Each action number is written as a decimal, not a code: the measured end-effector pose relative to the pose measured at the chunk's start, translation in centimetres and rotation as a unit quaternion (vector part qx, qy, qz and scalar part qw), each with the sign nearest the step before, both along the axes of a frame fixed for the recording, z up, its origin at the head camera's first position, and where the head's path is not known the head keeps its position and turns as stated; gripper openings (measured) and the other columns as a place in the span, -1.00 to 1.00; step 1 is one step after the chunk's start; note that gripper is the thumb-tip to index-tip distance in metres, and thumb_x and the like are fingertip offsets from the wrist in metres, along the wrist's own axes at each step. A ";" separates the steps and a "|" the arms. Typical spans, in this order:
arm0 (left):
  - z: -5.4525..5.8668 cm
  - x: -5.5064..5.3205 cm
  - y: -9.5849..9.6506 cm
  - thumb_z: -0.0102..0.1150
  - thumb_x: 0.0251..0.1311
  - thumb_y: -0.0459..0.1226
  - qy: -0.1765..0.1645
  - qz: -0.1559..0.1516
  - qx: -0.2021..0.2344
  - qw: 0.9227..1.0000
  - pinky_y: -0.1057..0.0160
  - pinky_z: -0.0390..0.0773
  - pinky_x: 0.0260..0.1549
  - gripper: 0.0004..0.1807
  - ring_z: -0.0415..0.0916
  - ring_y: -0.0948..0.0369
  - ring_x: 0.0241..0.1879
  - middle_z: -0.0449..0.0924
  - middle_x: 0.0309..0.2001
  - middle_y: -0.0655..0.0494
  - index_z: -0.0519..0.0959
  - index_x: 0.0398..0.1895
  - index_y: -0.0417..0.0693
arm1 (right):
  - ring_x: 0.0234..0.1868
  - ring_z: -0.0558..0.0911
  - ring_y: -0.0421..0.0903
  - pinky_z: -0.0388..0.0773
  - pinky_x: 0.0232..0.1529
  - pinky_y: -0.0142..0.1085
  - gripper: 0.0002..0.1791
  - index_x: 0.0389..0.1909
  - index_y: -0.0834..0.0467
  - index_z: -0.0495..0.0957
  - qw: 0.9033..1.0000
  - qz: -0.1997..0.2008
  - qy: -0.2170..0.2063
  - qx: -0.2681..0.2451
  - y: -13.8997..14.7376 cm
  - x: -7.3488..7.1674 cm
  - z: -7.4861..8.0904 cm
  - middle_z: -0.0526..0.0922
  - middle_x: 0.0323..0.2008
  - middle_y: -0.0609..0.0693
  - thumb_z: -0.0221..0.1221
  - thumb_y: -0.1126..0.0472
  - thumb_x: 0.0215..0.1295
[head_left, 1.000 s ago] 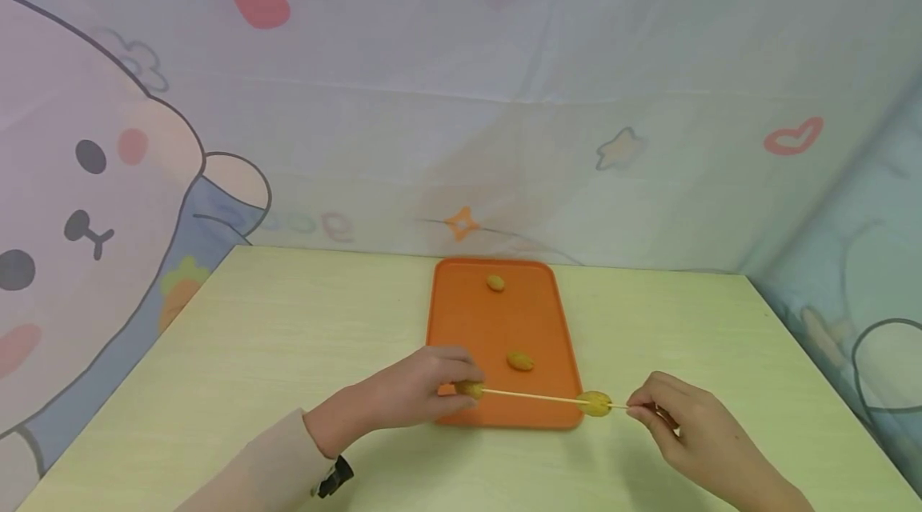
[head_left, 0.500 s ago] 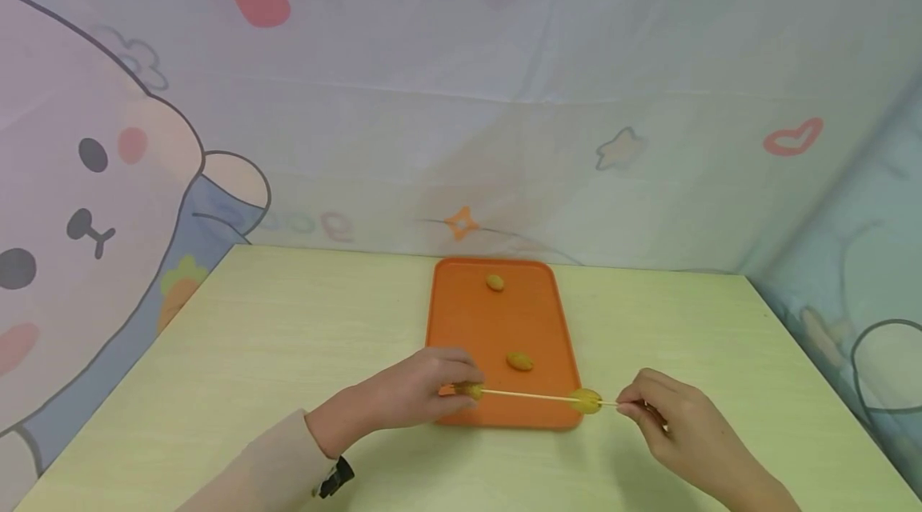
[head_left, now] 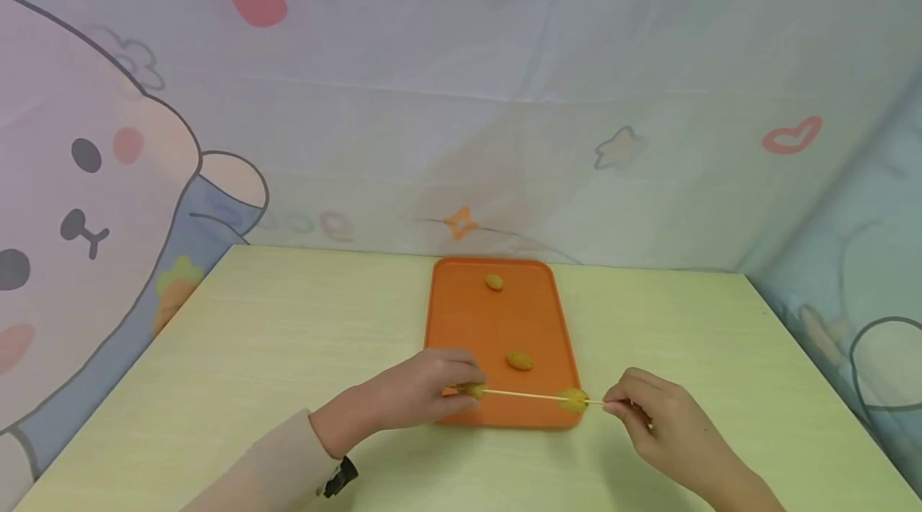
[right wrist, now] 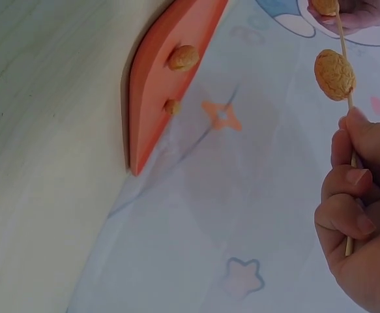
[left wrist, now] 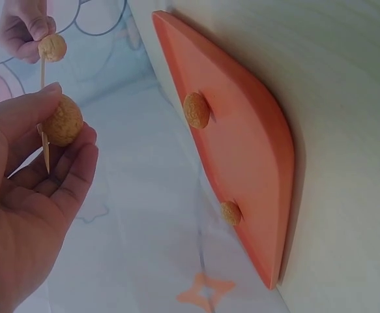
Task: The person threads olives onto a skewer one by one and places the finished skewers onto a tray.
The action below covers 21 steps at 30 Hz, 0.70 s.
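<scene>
Between the hands a thin wooden skewer [head_left: 522, 394] lies nearly level above the tray's front edge. My left hand [head_left: 414, 392] pinches a wrinkled yellow-brown oval ball [left wrist: 64, 122] between thumb and fingers. The skewer runs at that ball, and its pointed tip [left wrist: 47, 160] shows beyond it, near the curled fingers. Toward the other end, a second such ball [head_left: 574, 400] sits on the skewer, close to my right fingertips. My right hand [head_left: 666, 424] grips the skewer there with thumb and curled fingers, its blunt end [right wrist: 349, 244] showing below them in the right wrist view.
An orange tray [head_left: 497, 324] lies on the pale wooden table [head_left: 324, 312]. Two more wrinkled balls rest on it, a nearer ball [head_left: 519, 361] and a farther ball [head_left: 494, 282]. A printed cloth [head_left: 403, 96] hangs behind the table.
My right hand has moved left with the skewer and its ball, toward the left hand. The skewer length between the hands has become shorter. My left hand has hardly moved.
</scene>
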State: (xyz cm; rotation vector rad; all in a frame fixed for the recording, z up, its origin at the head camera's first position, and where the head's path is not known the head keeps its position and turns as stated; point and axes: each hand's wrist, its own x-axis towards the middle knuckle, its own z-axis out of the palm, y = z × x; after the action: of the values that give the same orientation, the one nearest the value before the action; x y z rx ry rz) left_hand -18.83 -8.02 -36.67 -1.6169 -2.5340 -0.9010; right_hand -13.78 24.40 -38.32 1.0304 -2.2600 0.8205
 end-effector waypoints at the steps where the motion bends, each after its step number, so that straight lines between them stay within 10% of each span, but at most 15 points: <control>1: 0.0 0.0 0.0 0.25 0.20 -0.39 0.002 0.000 -0.002 1.000 0.51 0.51 -0.33 -0.87 0.42 0.34 -0.34 0.54 -0.29 0.12 0.64 -0.20 -0.20 | -0.54 0.29 -0.46 0.26 -0.54 -0.69 -0.88 -0.39 0.01 0.54 1.000 0.000 -0.002 0.000 -0.1 0.0 0.0 0.45 -0.48 -0.29 0.26 0.30 0.22; 21: -0.2 -0.2 0.6 0.26 0.19 -0.41 0.038 0.007 -0.022 0.999 0.56 0.47 -0.29 -0.89 0.45 0.32 -0.32 0.56 -0.27 0.11 0.64 -0.22 -0.22 | -0.53 0.28 -0.46 0.27 -0.55 -0.68 -0.68 -0.42 0.03 0.56 0.999 -0.022 -0.023 0.003 -2.1 0.0 -0.2 0.46 -0.49 -0.28 0.35 0.51 -0.02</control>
State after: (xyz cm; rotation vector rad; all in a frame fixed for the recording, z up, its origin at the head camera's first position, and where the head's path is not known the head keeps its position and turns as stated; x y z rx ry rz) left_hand -18.98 -7.45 -36.89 -1.6107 -2.5272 -0.7718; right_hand -13.81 22.32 -38.51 0.9705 -2.3170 0.8270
